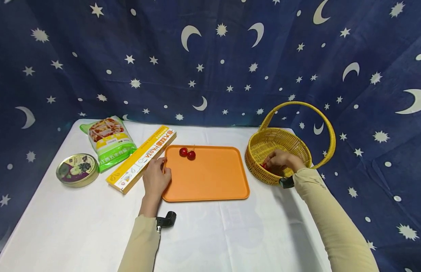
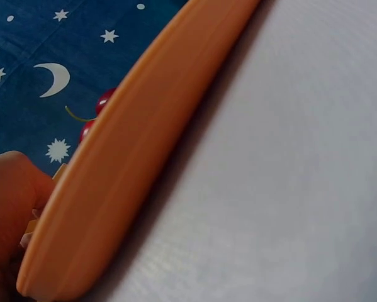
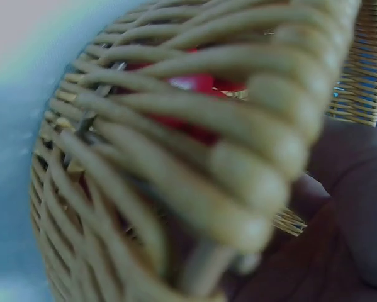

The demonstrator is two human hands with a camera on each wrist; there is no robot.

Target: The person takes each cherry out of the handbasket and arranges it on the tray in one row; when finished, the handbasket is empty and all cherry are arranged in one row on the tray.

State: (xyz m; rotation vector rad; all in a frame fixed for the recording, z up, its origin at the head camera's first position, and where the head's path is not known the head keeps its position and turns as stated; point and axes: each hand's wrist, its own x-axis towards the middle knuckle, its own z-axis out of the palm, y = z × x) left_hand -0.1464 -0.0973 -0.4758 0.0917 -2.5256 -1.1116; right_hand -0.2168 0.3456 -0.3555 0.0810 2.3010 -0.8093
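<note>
An orange tray (image 1: 210,177) lies mid-table with two joined red cherries (image 1: 187,153) near its far left corner. My left hand (image 1: 155,178) holds the tray's left rim, thumb and fingers bent at the edge; in the left wrist view the tray wall (image 2: 138,138) partly hides that hand (image 2: 12,214). Inside the yellow wicker basket (image 1: 253,162), my right hand (image 1: 281,158) reaches low with curled fingers, gripping something red like cherries (image 1: 263,166). Glossy red fruit (image 3: 191,85) shows through the weave in the right wrist view, where the basket wall hides the fingertips.
Left of the tray, a yellow and white pasta box (image 1: 142,160) lies slanted. Beyond it are a green food bag (image 1: 112,141) and a round flat tin (image 1: 78,170). The basket's tall handle (image 1: 327,124) arches up at the right. A starry curtain (image 1: 210,75) hangs behind.
</note>
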